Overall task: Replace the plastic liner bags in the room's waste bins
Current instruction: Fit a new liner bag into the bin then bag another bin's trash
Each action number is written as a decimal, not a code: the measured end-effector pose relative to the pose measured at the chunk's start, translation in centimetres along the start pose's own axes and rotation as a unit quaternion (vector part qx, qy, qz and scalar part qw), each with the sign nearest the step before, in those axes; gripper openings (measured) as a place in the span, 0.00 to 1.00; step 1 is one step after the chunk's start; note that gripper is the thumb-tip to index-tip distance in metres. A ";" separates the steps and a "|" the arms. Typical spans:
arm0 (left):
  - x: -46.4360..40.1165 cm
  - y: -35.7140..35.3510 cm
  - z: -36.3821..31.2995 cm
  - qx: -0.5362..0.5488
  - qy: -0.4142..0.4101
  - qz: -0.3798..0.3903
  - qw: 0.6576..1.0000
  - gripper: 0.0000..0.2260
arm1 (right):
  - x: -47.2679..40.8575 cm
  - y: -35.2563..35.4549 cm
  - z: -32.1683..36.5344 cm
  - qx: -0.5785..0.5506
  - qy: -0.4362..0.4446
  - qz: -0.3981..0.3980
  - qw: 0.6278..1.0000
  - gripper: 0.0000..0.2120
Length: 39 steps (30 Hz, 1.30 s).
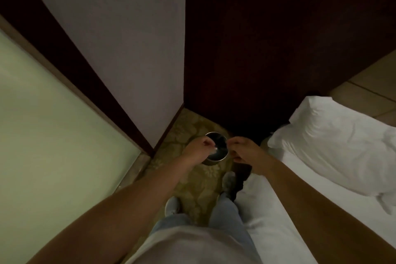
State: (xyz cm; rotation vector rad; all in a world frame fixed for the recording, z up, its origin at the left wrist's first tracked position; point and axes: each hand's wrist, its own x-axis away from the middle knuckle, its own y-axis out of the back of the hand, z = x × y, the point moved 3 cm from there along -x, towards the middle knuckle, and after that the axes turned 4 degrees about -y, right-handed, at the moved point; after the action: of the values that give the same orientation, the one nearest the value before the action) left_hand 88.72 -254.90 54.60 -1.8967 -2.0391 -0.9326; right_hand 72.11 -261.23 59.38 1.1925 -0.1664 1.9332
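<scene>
1 small round waste bin (214, 157) is seen upright on the patterned carpet, its metal rim shining. A thin clear liner bag (217, 150), perhaps, is stretched over its dark mouth.

Both hands reach down over a small round bin (214, 157) standing on the patterned carpet (192, 188). The left hand (198, 147) pinches a thin clear bag (216, 149); the right hand (244, 151) has curled fingers. A white bed (278, 210) with a pillow (334, 135) lies just beside.
</scene>
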 end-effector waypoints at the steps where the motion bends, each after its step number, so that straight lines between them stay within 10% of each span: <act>1: -1.2 0.0 -0.2 0.012 0.011 -0.010 1.000 0.05 | -1.7 0.6 0.7 0.008 -0.004 0.012 1.000 0.09; 15: -13.0 -4.7 0.4 0.074 0.191 -0.140 0.969 0.10 | -22.9 7.1 3.5 0.161 -0.053 0.205 0.964 0.10; 30: -31.7 -19.0 22.9 0.182 0.348 -0.091 0.915 0.08 | -49.6 4.4 -16.0 0.192 -0.217 0.165 0.943 0.06; 39: -41.1 -24.6 35.7 0.272 0.405 -0.181 0.854 0.35 | -65.8 2.3 -27.4 0.220 -0.219 0.091 0.946 0.17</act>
State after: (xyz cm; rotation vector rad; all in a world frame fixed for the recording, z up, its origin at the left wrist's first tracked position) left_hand 81.09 -267.85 -3.22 -0.6539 -1.8276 -0.8776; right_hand 64.88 -287.35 -6.57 1.9631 -0.0782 1.8884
